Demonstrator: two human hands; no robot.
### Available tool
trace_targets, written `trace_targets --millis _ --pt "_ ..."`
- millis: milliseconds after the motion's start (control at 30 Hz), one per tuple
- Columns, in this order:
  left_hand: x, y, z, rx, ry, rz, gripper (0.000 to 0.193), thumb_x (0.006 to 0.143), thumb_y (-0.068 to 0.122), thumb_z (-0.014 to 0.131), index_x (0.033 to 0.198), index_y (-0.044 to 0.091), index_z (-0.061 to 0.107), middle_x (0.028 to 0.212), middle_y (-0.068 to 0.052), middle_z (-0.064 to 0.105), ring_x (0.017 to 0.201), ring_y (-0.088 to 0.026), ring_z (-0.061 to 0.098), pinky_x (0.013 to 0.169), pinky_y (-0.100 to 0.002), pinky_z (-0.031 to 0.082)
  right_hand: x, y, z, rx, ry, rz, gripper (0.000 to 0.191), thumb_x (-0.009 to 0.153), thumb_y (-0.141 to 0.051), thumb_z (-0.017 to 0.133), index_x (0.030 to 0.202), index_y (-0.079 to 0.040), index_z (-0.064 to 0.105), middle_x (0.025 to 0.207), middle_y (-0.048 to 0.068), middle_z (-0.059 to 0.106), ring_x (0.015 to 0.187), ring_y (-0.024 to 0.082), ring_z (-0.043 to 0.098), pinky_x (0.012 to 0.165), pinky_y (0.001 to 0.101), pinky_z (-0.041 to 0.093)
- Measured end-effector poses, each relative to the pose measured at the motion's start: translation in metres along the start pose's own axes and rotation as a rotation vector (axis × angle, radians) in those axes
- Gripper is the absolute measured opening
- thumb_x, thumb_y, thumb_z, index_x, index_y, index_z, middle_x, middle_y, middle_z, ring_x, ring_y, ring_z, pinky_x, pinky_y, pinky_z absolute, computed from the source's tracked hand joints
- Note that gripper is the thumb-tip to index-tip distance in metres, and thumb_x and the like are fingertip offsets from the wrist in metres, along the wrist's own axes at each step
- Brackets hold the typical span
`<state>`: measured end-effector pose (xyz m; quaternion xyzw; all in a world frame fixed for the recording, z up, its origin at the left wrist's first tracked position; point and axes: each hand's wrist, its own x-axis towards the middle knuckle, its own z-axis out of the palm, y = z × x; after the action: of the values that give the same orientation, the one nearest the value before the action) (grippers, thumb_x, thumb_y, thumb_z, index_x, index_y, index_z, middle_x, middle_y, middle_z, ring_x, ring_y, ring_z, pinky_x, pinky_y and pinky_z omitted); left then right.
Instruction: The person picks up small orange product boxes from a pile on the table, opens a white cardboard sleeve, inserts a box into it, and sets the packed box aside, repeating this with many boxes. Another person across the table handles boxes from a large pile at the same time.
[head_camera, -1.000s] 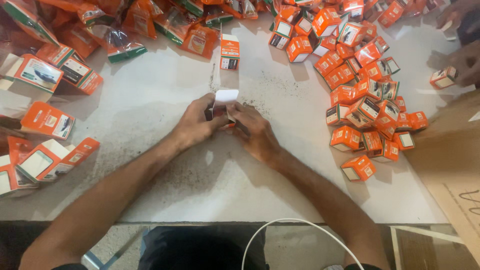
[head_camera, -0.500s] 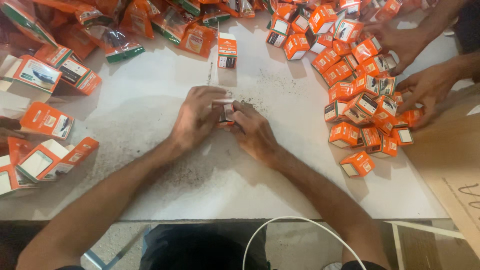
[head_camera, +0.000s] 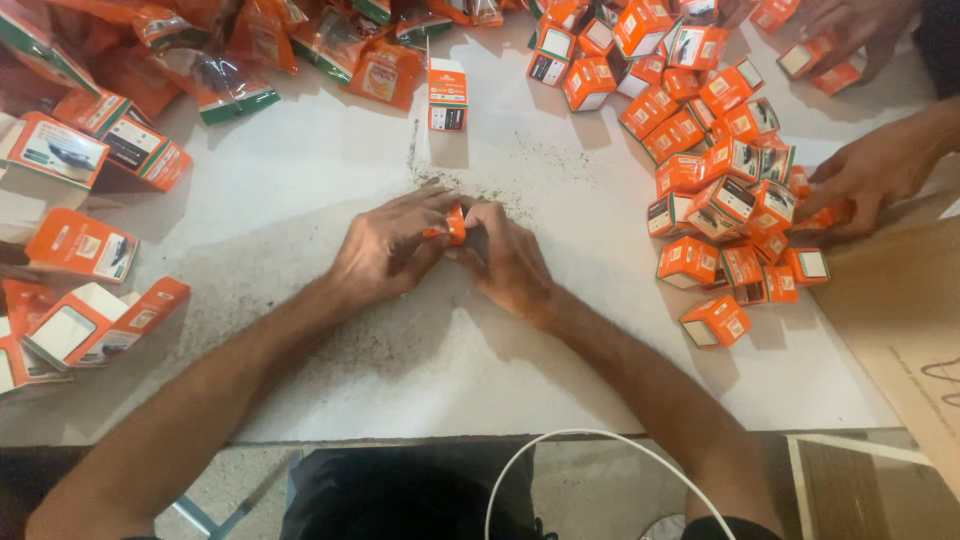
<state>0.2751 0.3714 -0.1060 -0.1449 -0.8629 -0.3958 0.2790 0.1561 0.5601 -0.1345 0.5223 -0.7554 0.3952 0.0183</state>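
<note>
Scene: A person seated at a white table (head_camera: 300, 180) works with both bare hands at the centre of the frame, seen from a head-worn camera looking down.
Left hand: The left hand (head_camera: 385, 250) lies knuckles-up on the table, its fingers curled in toward the small orange box (head_camera: 452, 224) and closed on the box's left side.
Right hand: The right hand (head_camera: 505, 260) mirrors it, fingers bent and pressed against the box's right side.
Box position: The small orange box sits between the two sets of fingertips at the middle of the table, just above the surface, with only its top edge and an orange flap showing.
Hidden: Most of the box is covered by the fingers; whether it is shut or still open cannot be told, nor what is inside it.
At 12 o'clock: One upright orange-and-white carton (head_camera: 447, 95) stands alone, with dark specks (head_camera: 500, 180) scattered on the table below it.
At 2 to 3 o'clock: A heap of small orange boxes (head_camera: 720, 170) lies well apart from the hands; a co-worker's hand (head_camera: 870, 180) touches its right edge, and another hand (head_camera: 850, 30) is cut off by the top border.
At 9 to 11 o'clock: Larger orange cartons (head_camera: 80, 245) and orange pouches (head_camera: 230, 60) crowd the left edge, several cropped.
At 6 o'clock: A white cable (head_camera: 580, 440) loops over the dark lap.
At 4 o'clock: Brown cardboard (head_camera: 900, 330), partly out of frame.
</note>
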Motion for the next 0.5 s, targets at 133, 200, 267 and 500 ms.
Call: trace_targets --millis 133,200,267,500 --pt "-0.001 0.000 0.000 0.158 -0.034 0.085 0.025 0.087 0.005 0.077 0.108 0.008 0.064 0.151 -0.017 0.057 0.141 -0.038 0.055 0.113 -0.044 0.051 0.001 -0.004 -0.004 -0.007 0.016 -0.107 0.038 0.091 -0.005 0.077 0.117 -0.010 0.051 0.120 0.016 0.068 0.108 0.039 0.070 0.088 0.0453 0.059" --pt "-0.004 0.001 -0.001 0.184 -0.064 0.115 0.037 0.082 0.015 0.082 0.115 0.008 0.066 0.151 -0.022 0.049 0.143 -0.043 0.045 0.114 -0.055 0.040 0.003 -0.009 -0.007 -0.022 0.040 -0.196 0.037 0.088 -0.003 0.076 0.116 -0.012 0.053 0.132 0.019 0.064 0.113 0.039 0.070 0.089 0.0433 0.060" --pt "-0.007 0.000 -0.003 0.212 -0.067 0.117 0.044 0.081 0.018 0.082 0.121 0.008 0.067 0.154 -0.026 0.042 0.145 -0.047 0.037 0.117 -0.060 0.033 0.006 -0.013 -0.013 -0.093 0.056 -0.218 0.038 0.088 -0.002 0.075 0.116 -0.015 0.054 0.138 0.018 0.063 0.118 0.037 0.069 0.093 0.0424 0.059" --pt "0.020 -0.025 0.000 0.425 0.156 -0.010 0.057 0.091 0.020 0.079 0.138 0.004 0.051 0.157 -0.027 0.043 0.136 -0.047 0.048 0.113 -0.054 0.042 0.017 -0.001 -0.035 -0.569 0.468 -0.058 0.065 0.081 -0.014 0.081 0.134 -0.006 0.044 0.151 0.028 0.037 0.139 0.046 0.040 0.113 0.0572 0.036"
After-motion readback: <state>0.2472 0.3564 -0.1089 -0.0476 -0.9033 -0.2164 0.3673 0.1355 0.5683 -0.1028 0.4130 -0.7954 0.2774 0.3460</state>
